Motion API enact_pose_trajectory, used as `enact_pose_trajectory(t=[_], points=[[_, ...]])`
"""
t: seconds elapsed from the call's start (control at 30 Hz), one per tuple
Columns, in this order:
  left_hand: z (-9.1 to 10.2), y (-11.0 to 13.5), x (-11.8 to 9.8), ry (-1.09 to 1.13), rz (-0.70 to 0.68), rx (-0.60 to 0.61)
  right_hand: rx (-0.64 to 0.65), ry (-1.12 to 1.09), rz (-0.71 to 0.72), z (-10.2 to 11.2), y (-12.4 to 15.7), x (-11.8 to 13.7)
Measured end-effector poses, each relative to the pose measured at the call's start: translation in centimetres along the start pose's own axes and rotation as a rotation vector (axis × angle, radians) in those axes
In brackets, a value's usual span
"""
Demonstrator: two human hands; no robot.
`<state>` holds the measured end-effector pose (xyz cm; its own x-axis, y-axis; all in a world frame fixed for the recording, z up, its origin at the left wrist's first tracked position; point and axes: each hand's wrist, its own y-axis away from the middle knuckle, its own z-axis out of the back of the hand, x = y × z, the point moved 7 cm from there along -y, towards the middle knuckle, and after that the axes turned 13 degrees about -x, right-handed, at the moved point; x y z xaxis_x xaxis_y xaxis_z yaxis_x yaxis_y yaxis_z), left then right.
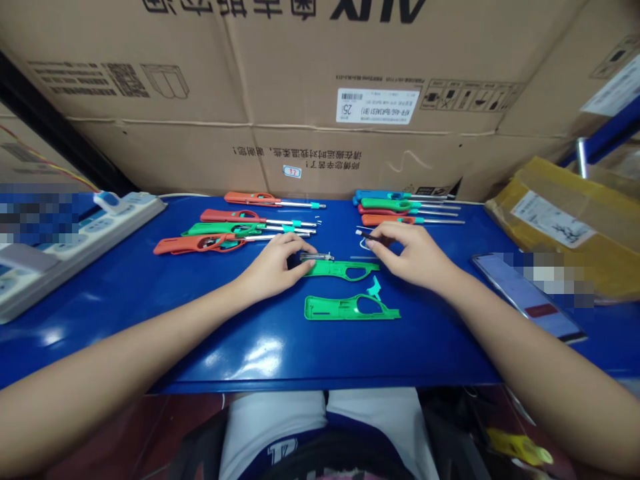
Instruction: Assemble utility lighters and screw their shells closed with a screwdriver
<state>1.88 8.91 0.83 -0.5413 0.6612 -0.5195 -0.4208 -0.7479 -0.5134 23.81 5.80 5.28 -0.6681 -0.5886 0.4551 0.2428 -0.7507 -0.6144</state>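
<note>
My left hand [277, 263] has its thumb and fingers closed around one end of a small clear-and-metal lighter part [317, 256]. Its thumb also touches the end of a green lighter casing half [335, 269]. Between the thumb and fingers of my right hand [407, 253], a small black igniter [369, 237] with a white tip is pinched; a thin white wire curves below it. A thin rod [363, 257] lies between the hands. Nearer me rests a second green casing half [333, 308], inner side up, with a teal trigger [374, 289] beside its handle opening.
Several assembled lighters lie at the back left [233, 217] and back right [385, 205]. A power strip [95, 233] stands at left. At right are a phone [530, 297] and a yellow-taped package [565, 213]. A large cardboard box [290, 80] walls off the blue table's back.
</note>
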Motion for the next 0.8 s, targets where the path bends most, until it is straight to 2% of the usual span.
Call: enact_pose_trajectory(t=[0.17, 0.4, 0.67, 0.8], points=[[0.0, -0.1, 0.5, 0.049, 0.027, -0.031, 0.195, 0.032, 0.125, 0.0, 0.5, 1.1], [0.3, -0.2, 0.6, 0.082, 0.062, -0.066, 0.411, 0.101, 0.140, -1.8, 1.6, 1.0], [2.0, -0.4, 0.2, 0.181, 0.114, -0.270, 0.433, 0.127, 0.020, -2.2, 1.6, -0.7], [2.3, -0.3, -1.0, 0.182, 0.017, -0.283, 0.428, 0.204, -0.024, -1.7, 1.4, -1.1]])
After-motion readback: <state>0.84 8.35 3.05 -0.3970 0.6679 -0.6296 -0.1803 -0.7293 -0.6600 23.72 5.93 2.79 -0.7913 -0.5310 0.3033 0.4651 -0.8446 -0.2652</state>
